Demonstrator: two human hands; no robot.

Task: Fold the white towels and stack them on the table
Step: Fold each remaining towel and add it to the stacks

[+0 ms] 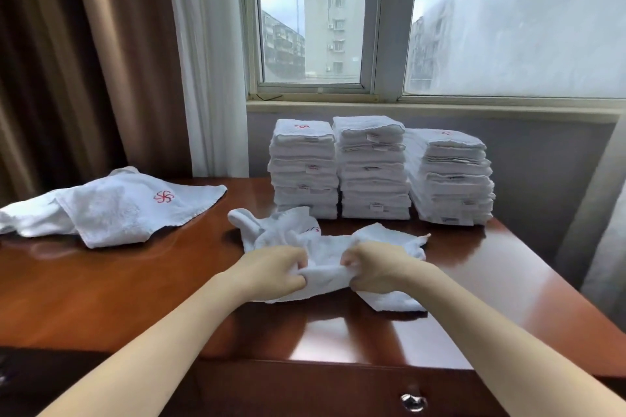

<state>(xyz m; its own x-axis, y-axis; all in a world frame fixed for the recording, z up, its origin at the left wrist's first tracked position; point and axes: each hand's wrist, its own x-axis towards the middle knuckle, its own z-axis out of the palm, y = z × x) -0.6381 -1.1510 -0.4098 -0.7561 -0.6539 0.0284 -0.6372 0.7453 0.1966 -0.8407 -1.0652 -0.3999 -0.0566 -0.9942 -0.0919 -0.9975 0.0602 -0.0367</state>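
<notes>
A crumpled white towel (298, 234) lies in the middle of the brown wooden table (142, 284). My left hand (271, 269) and my right hand (374, 267) both grip its near edge, fingers curled into the cloth, a short stretch of towel between them. Three stacks of folded white towels stand at the back of the table: a left stack (304, 167), a middle stack (372, 167) and a right stack (450, 178). Loose unfolded white towels (111, 208) with a red emblem lie at the left of the table.
A window sill and window rise behind the stacks, with brown and white curtains at the back left. The table's front edge has a drawer with a metal knob (413, 401). Bare wood shows at the near left and the near right of the table.
</notes>
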